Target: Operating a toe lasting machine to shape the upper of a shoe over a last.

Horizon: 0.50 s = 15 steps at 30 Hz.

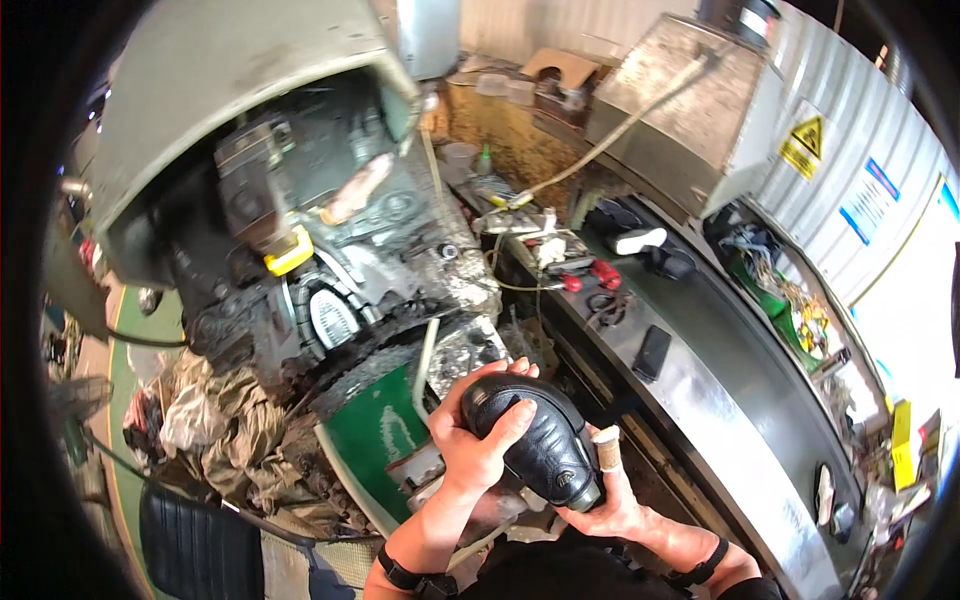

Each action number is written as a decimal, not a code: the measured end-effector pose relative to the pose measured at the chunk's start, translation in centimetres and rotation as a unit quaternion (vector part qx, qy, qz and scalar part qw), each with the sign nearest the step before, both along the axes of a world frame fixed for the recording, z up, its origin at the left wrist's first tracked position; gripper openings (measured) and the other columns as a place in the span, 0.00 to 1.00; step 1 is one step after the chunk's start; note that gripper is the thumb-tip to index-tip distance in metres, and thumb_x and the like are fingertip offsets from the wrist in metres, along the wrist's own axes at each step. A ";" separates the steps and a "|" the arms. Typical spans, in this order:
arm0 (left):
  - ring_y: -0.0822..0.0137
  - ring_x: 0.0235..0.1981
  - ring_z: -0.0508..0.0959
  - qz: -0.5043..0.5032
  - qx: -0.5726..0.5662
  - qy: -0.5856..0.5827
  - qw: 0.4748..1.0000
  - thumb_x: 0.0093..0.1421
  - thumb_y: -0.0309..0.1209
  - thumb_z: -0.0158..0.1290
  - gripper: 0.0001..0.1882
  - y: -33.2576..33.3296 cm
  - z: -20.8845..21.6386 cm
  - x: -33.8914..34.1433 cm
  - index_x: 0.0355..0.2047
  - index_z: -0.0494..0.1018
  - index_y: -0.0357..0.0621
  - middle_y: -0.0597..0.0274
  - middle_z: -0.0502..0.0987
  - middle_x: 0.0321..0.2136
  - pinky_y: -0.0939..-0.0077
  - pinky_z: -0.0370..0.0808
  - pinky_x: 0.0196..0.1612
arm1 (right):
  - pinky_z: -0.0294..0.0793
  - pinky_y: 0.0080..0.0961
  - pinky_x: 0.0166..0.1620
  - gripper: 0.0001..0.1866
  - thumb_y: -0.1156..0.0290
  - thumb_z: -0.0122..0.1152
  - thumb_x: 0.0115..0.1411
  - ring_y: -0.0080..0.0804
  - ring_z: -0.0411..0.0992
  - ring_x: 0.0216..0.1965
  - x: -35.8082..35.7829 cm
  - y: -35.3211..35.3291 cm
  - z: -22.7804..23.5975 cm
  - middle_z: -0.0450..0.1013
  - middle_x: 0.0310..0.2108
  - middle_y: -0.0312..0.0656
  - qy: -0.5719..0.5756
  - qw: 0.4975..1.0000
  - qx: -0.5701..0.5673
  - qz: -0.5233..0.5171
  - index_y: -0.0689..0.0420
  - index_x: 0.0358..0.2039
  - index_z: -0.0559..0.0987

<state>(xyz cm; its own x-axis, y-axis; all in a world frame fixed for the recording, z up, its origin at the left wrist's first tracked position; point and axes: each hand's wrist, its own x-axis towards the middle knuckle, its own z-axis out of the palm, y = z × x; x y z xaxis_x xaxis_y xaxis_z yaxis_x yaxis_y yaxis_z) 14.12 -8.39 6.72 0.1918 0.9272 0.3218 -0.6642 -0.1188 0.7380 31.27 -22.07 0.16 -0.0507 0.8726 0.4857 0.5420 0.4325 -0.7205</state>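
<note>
At the far left a green floor strip [165, 375] runs beside the machine; crumpled brown paper [240, 430] is heaped along the machine's lower side, with a black seat [195, 540] below it, so that side is crowded; the grey machine hood [250, 60] curves over a dark, cluttered recess, its rim arching above a yellow part [290, 252]; a pale edge bounds the green panel [365, 445], which slopes down just left of the person's forearm.

In the middle, in front of the body, is the black leather shoe [540, 430], held up between both hands; the left hand [475, 445] is curved round its upper left end, thumb pressed on the leather; the right hand [610, 512] grips the lower right end, partly closed, one finger bearing a tan wrap [607, 449].

Right of the shoe a dark gap [640, 445] separates it from the steel surface [725, 450], whose long straight edge slants down to the right; a black phone [652, 353] and scissors [606, 308] lie on it; beyond, a dark conveyor belt [735, 360] carries a white-soled shoe [640, 241] near its upper end; farther right stands a corrugated wall [840, 110] with a yellow warning sign [803, 147].
</note>
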 end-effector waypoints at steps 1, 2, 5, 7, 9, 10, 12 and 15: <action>0.53 0.49 0.81 -0.002 -0.007 0.005 1.000 0.54 0.18 0.65 0.22 -0.2 0.1 1.3 0.50 0.74 0.30 0.43 0.80 0.47 0.57 0.76 0.57 | 0.61 0.51 0.65 0.59 0.69 0.80 0.44 0.64 0.61 0.63 1.1 -0.7 -0.4 0.55 0.66 0.66 0.033 0.999 -0.021 -0.007 0.66 0.70 0.51; 0.53 0.49 0.81 -0.015 -0.004 0.010 1.000 0.54 0.18 0.65 0.22 -0.3 -0.1 2.5 0.50 0.74 0.30 0.43 0.80 0.47 0.57 0.76 0.57 | 0.61 0.51 0.65 0.59 0.69 0.80 0.44 0.64 0.61 0.63 2.3 -1.4 -0.2 0.55 0.66 0.66 0.038 0.999 -0.017 -0.019 0.66 0.70 0.51; 0.53 0.48 0.82 -0.048 -0.114 -0.041 0.991 0.55 0.19 0.65 0.19 -0.4 -0.7 7.2 0.47 0.75 0.29 0.45 0.81 0.46 0.58 0.76 0.57 | 0.58 0.46 0.68 0.63 0.59 0.82 0.46 0.60 0.56 0.69 7.9 -4.5 -1.1 0.51 0.69 0.67 0.030 0.998 -0.027 0.055 0.67 0.71 0.48; 0.58 0.41 0.83 -0.048 -0.243 -0.008 0.969 0.56 0.25 0.66 0.18 -0.4 -1.3 11.7 0.46 0.75 0.33 0.49 0.81 0.41 0.63 0.80 0.48 | 0.58 0.46 0.68 0.63 0.60 0.83 0.45 0.55 0.57 0.69 10.4 -6.5 -2.4 0.54 0.68 0.65 0.027 1.000 -0.006 -0.011 0.68 0.71 0.50; 0.63 0.35 0.82 -0.035 -0.354 0.058 0.933 0.57 0.30 0.67 0.20 -1.0 -3.0 17.1 0.47 0.73 0.37 0.57 0.80 0.38 0.67 0.82 0.37 | 0.64 0.42 0.65 0.58 0.66 0.83 0.47 0.49 0.66 0.64 12.3 -7.7 -3.7 0.62 0.65 0.59 0.168 0.978 -0.002 -0.124 0.65 0.71 0.53; 0.63 0.36 0.82 -0.063 -0.352 0.072 0.931 0.58 0.35 0.67 0.22 -1.3 -4.9 20.0 0.47 0.72 0.38 0.60 0.78 0.39 0.68 0.81 0.41 | 0.68 0.37 0.63 0.54 0.71 0.80 0.49 0.42 0.71 0.60 13.8 -7.6 -4.3 0.67 0.63 0.53 0.292 0.944 0.059 -0.142 0.61 0.71 0.57; 0.63 0.38 0.81 -0.104 -0.356 0.131 0.919 0.61 0.43 0.63 0.23 0.7 -12.9 24.1 0.47 0.73 0.40 0.58 0.79 0.40 0.68 0.79 0.45 | 0.70 0.35 0.60 0.46 0.76 0.76 0.51 0.38 0.73 0.55 17.8 -8.4 -5.2 0.73 0.56 0.47 0.452 0.853 -0.073 -0.251 0.58 0.70 0.62; 0.64 0.45 0.81 -0.298 -0.278 0.259 0.876 0.67 0.42 0.56 0.21 -0.9 -14.0 29.9 0.51 0.74 0.38 0.56 0.81 0.45 0.63 0.78 0.52 | 0.85 0.47 0.40 0.25 0.73 0.67 0.59 0.41 0.78 0.43 28.4 -10.7 -6.1 0.76 0.45 0.47 0.713 0.631 -0.078 -0.296 0.63 0.56 0.73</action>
